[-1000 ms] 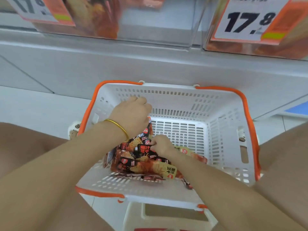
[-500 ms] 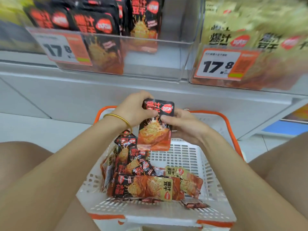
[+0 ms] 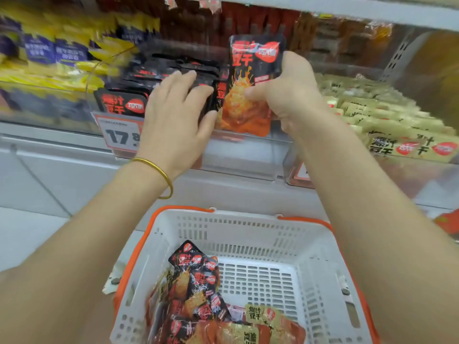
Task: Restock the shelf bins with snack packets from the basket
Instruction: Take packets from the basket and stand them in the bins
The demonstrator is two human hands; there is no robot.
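Observation:
My right hand (image 3: 285, 95) grips a black and orange snack packet (image 3: 250, 83), held upright in front of the clear shelf bin (image 3: 238, 157). My left hand (image 3: 178, 112), with a gold bangle at the wrist, lies with spread fingers against the row of black packets (image 3: 154, 78) standing in that bin, pushing on their right end. Below, the white basket (image 3: 250, 227) with orange handles holds several more black, orange and tan packets (image 3: 198, 294) in its left half.
A price tag reading 17.8 (image 3: 119, 135) hangs on the bin front. To the right is a bin of tan packets (image 3: 387, 120); to the left are yellow and purple packets (image 3: 59, 58). Brown packets fill the back row. My bare knees flank the basket.
Both hands rose from the basket to the shelf bin. The right hand now holds the packet alone, and the left hand has let go and moved onto the row of black packets.

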